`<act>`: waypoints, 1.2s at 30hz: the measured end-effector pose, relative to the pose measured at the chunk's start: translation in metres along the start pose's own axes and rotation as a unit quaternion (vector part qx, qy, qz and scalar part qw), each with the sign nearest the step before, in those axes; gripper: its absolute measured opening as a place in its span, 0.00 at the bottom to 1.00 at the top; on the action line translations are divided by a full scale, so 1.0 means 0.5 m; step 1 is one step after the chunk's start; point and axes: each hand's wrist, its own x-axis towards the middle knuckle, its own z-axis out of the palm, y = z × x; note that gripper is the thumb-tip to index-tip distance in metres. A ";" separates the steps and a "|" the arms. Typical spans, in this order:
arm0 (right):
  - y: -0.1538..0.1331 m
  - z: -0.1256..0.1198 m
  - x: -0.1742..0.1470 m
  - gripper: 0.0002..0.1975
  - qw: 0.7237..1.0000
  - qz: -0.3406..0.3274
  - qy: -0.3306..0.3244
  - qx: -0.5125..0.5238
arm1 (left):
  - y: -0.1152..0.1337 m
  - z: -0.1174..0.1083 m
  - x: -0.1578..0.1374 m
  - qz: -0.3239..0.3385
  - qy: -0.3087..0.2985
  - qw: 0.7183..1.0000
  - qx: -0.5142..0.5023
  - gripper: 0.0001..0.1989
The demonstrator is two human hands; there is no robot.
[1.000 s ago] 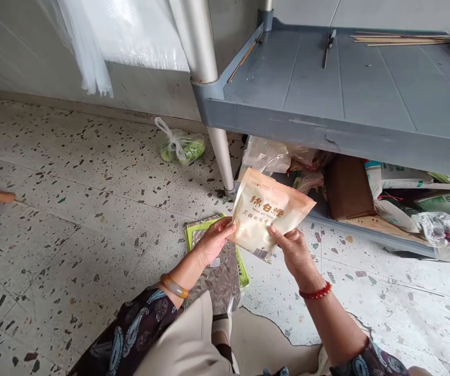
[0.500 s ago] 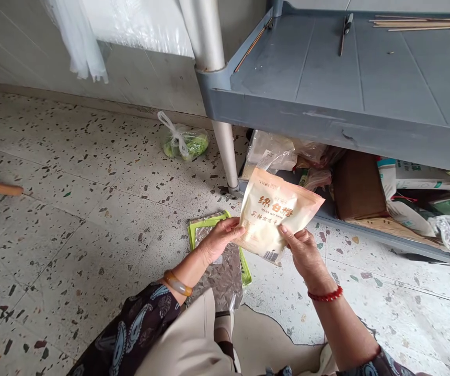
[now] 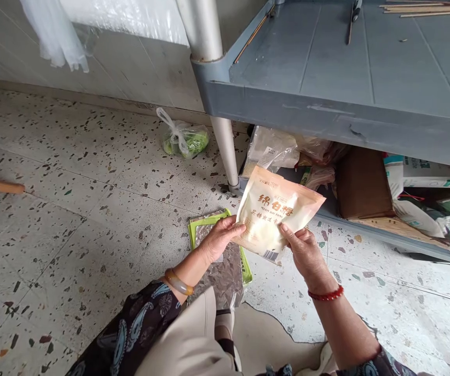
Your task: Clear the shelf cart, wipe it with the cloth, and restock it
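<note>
1. We are holding a cream-and-peach packet [image 3: 277,215] near the middle of the frame, slightly right and below, with its printed face pointing up toward us.
2. Its peach top edge is pointing to the upper right of the frame, its barcode [image 3: 270,255] end to the lower left, and its lines of print are sloping down from left to right.
3. The packet is looking nearly square, so we are not making out a clear long axis.
4. Our left hand [image 3: 221,239] is gripping the lower left corner, thumb lying on the front; the packet is extending up and right from it.
5. Our right hand [image 3: 306,256] is pinching the lower right side, thumb on the front, other fingers partly hidden; the packet is lying up and left of it.
6. The soft, creased face is showing brown Chinese characters above "MIAN BAI TANG".
7. In the lower middle, a dark brown package [image 3: 225,284] is lying over a green-edged one [image 3: 247,274] on the floor [image 3: 103,250].
8. A grey shelf [image 3: 326,102] is filling the upper right.
</note>
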 end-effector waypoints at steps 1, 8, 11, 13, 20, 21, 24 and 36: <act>0.002 -0.002 0.000 0.10 1.000 0.000 -0.003 0.000 | 0.000 0.001 0.001 0.000 0.001 1.000 -0.001 0.18; 0.012 -0.018 0.000 0.14 0.998 -0.032 -0.047 -0.013 | -0.003 0.006 0.004 0.011 0.000 1.000 -0.014 0.17; 0.006 -0.013 -0.003 0.24 0.995 -0.043 -0.094 -0.007 | -0.005 0.006 0.004 0.012 0.005 1.000 -0.028 0.16; 0.001 -0.007 -0.004 0.30 0.992 -0.046 -0.114 -0.006 | -0.005 0.007 0.003 0.013 0.005 0.999 -0.035 0.17; -0.013 0.011 -0.011 0.33 0.995 -0.036 -0.093 -0.020 | -0.002 0.014 -0.003 0.023 0.005 0.999 -0.031 0.17; -0.016 0.014 -0.012 0.33 0.995 -0.034 -0.088 -0.017 | -0.002 0.013 -0.004 0.022 0.001 0.999 -0.030 0.18; -0.022 0.023 -0.016 0.32 0.996 -0.041 -0.073 -0.002 | -0.003 0.007 -0.005 0.010 -0.006 1.000 -0.027 0.19; 0.194 0.037 -0.007 0.17 0.994 0.061 -0.032 -0.084 | -0.020 -0.105 0.001 -0.056 0.013 0.998 -0.011 0.17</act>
